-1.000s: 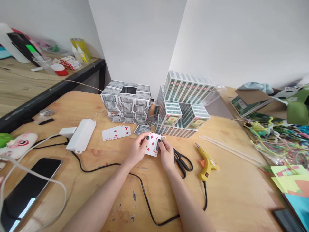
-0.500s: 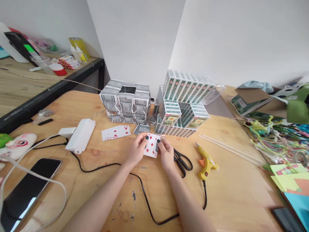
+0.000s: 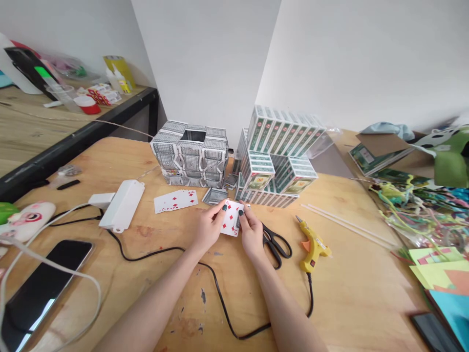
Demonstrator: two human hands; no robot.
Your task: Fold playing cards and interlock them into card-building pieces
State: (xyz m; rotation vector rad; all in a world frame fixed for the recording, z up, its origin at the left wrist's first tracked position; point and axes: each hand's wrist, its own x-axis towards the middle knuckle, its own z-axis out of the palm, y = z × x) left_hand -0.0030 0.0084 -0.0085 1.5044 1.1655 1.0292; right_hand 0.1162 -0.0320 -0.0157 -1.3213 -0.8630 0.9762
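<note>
A five of diamonds playing card (image 3: 230,221) is held face up between my two hands, low over the table. My left hand (image 3: 209,224) pinches its left edge, thumb on the face. On the right edge, my right hand (image 3: 252,233) is closed on it in the same way; the fingers beneath are hidden. Fanned diamond cards (image 3: 176,201) lie face up to the left. Just behind my hands rest some face-down cards (image 3: 215,195). A structure of folded patterned cards (image 3: 190,156) stands further back. Black scissors (image 3: 277,244) lie right beside my right hand.
Stacked green card boxes (image 3: 282,134) rise behind on the right. A yellow glue gun (image 3: 312,247) and clear glue sticks (image 3: 348,225) lie at right. Its black cord (image 3: 220,293) crosses under my forearms. At left are a white power strip (image 3: 122,205) and a phone (image 3: 44,288).
Both hands stay on the card, which has shifted very slightly up and to the right. Everything else on the table stays where it was.
</note>
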